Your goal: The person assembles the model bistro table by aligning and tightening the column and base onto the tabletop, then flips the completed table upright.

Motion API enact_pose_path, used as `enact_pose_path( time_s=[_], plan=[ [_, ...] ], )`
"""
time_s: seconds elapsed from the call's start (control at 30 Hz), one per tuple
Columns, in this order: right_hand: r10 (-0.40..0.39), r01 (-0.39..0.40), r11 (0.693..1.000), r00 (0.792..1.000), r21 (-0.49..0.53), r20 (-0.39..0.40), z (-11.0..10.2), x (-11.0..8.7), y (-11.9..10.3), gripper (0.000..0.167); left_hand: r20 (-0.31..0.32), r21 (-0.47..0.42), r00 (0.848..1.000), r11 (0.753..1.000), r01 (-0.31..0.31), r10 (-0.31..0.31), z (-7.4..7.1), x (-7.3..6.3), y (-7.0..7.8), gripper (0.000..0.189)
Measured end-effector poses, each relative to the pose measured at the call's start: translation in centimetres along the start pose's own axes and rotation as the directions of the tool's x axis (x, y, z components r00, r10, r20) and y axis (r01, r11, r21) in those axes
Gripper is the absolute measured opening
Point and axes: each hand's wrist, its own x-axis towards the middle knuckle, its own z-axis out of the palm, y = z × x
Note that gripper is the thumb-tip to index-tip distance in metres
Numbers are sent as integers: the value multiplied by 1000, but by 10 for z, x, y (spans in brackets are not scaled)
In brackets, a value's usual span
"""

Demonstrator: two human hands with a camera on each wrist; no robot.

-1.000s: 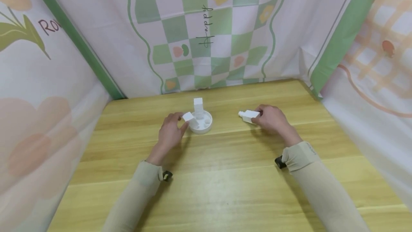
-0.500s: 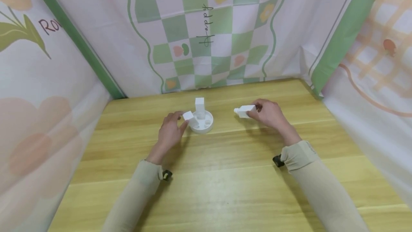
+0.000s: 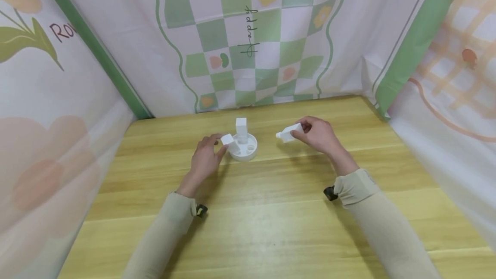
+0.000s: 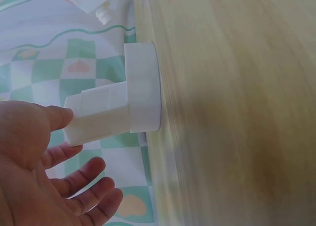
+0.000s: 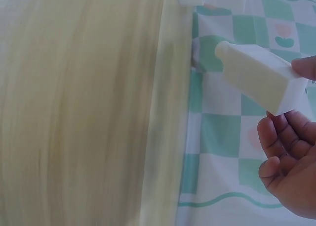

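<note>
A white round dish-like base with holes in its floor rests on the table. One white square block stands upright in it at the back. My left hand pinches the outer end of a second, tilted square block between thumb and index finger; its other end sits inside the base. My right hand holds a third white piece above the table, right of the base. That piece has a square body and a narrow round neck, like a small bottle, with the neck pointing left towards the base.
The wooden table reaches back to a checked green and white cloth. More printed cloth hangs along the left side and right side. A black band shows at the right wrist.
My right hand has moved left with the bottle-like piece, nearer the base, and the piece's neck now tips slightly downward. My left hand stays on the tilted block.
</note>
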Motion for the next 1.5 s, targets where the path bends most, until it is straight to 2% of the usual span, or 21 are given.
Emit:
enact_pose_path(
  time_s=[0.67, 1.13, 1.5],
  plan=[
    [-27, 24, 997, 999, 73, 44, 15, 5, -28, 42, 0, 14, 1000, 1000, 4, -4, 1, 0, 0, 47],
    [-118, 116, 990, 993, 77, 25, 33, 12, -45, 38, -3, 20, 1000, 1000, 2, -2, 1, -1, 1, 46],
    [-156, 151, 985, 986, 81, 57, 45, 16, -58, 38, -7, 13, 1000, 1000, -11, 11, 0, -1, 1, 46]
  ],
)
